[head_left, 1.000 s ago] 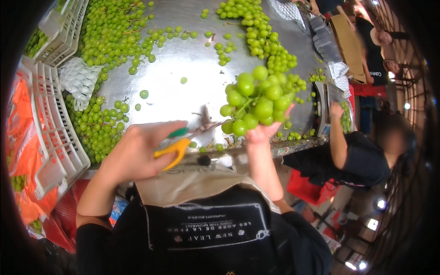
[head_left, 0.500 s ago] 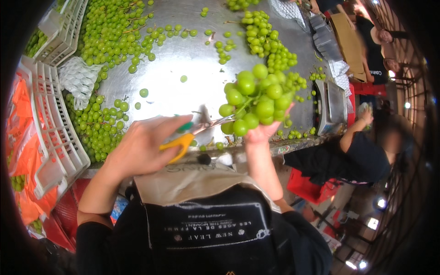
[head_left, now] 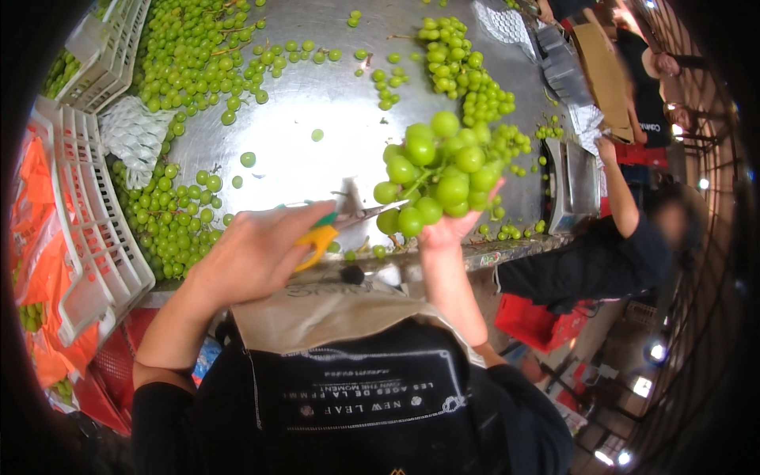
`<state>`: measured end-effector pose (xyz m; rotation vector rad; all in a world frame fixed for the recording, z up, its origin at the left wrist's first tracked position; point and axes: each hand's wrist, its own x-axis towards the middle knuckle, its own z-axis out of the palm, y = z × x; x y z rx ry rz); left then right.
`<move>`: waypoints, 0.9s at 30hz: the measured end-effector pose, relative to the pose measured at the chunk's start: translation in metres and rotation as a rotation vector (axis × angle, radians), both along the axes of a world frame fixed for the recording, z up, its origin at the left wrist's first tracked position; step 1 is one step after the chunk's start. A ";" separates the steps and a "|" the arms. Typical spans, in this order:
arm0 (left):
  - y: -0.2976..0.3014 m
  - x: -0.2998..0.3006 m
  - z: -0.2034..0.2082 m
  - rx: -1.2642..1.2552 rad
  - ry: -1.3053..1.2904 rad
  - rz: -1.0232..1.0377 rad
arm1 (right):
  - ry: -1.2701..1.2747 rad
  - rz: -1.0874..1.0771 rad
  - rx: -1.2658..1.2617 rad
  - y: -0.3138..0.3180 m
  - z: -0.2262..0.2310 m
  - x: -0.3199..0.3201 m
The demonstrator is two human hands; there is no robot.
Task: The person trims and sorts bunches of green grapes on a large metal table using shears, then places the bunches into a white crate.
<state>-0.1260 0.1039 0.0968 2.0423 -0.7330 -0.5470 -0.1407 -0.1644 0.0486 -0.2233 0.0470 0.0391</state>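
Observation:
My left hand (head_left: pixel 252 252) is closed on a pair of scissors (head_left: pixel 318 242) with yellow and green handles. Their metal blades reach right, with the tips against the near left side of a bunch of green grapes (head_left: pixel 453 188). From below, my right hand (head_left: pixel 448 231) supports this bunch above the table's near edge, its fingers partly hidden behind the berries. A larger bunch (head_left: pixel 453 59) lies on the metal table just beyond, and loose grapes (head_left: pixel 248 160) are scattered to the left.
Many loose grapes (head_left: pixel 178 55) heap at the far left beside white plastic crates (head_left: pixel 103 237). White netting (head_left: pixel 136 136) lies near them. A metal-topped scale (head_left: pixel 573 178) sits at the right. Beyond it, a co-worker's arm (head_left: pixel 621 186) reaches toward a cardboard box (head_left: pixel 602 75); a red crate (head_left: pixel 538 323) stands below.
The held bunch has shifted slightly left, and the scissors have tilted a little. At the right, the co-worker's arm has stretched farther forward. A bunch at the far edge is gone from view.

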 end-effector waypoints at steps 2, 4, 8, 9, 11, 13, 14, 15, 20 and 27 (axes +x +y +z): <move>0.000 0.001 0.001 -0.032 -0.057 0.022 | -0.029 -0.031 0.001 -0.001 -0.001 -0.001; -0.001 0.007 0.010 -0.050 -0.148 0.043 | -0.064 -0.052 0.015 -0.003 0.000 -0.002; -0.004 0.012 0.018 0.024 -0.379 0.043 | -0.166 0.015 0.080 0.004 0.007 0.000; -0.005 0.013 0.020 0.026 -0.394 0.041 | -0.196 0.047 0.096 0.006 0.010 0.001; -0.005 0.013 0.022 0.030 -0.417 0.044 | -0.178 0.031 0.077 0.006 0.010 0.000; -0.005 0.012 0.022 0.031 -0.431 0.051 | -0.172 0.022 0.064 0.006 0.011 -0.001; -0.006 0.012 0.022 0.026 -0.429 0.053 | -0.175 0.024 0.061 0.006 0.010 -0.002; -0.006 0.011 0.020 0.021 -0.427 0.055 | -0.178 0.025 0.059 0.006 0.010 -0.002; -0.008 0.004 0.011 0.005 -0.360 0.070 | -0.154 -0.003 0.042 0.007 0.006 -0.004; -0.009 -0.001 0.005 -0.010 -0.082 0.047 | -0.151 0.001 0.113 0.008 0.003 -0.006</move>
